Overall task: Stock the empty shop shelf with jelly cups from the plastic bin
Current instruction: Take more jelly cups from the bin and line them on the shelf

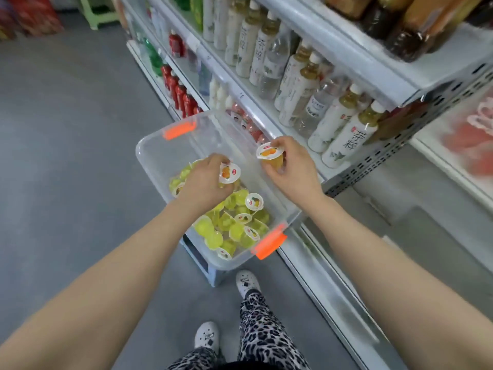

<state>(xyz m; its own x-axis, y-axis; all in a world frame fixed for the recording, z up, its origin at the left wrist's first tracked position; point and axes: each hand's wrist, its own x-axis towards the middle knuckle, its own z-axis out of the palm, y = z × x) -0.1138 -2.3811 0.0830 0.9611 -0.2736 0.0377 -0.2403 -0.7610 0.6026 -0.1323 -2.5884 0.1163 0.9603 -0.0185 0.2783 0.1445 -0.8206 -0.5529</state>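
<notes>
Currently, head view only, looking down past both forearms.

Left hand (206,180): over the middle of the plastic bin (152,156), knuckles up. Its fingers (217,159) are curled round a jelly cup (229,173), printed lid turned towards me. The cup sits just above the heap of jelly cups (226,225); I cannot tell whether it still touches the ones beneath.

Right hand (290,172): over the bin's shelf-side rim. Its fingers (280,142) pinch a second jelly cup (270,156), orange inside, white lid with a fruit picture tilted to the left. This cup is up above the rim, clear of the heap.

Bin: clear plastic, with an orange latch (179,130) at the far end and another orange latch (269,243) at the near end. The heap lies in the near half, mostly yellow-green cups, some lid up, some on their sides. The bin rests on a pale stool (202,260) on the grey floor (66,129).

Shelf (317,166): white metal unit just beside the bin, on my right. The tier level with my right hand carries tall tea bottles (344,134) with white labels. Red bottles (181,94) stand lower down, further along the aisle.

Below: my leopard-print trousers (261,329) and white shoes (246,283), near the stool.
</notes>
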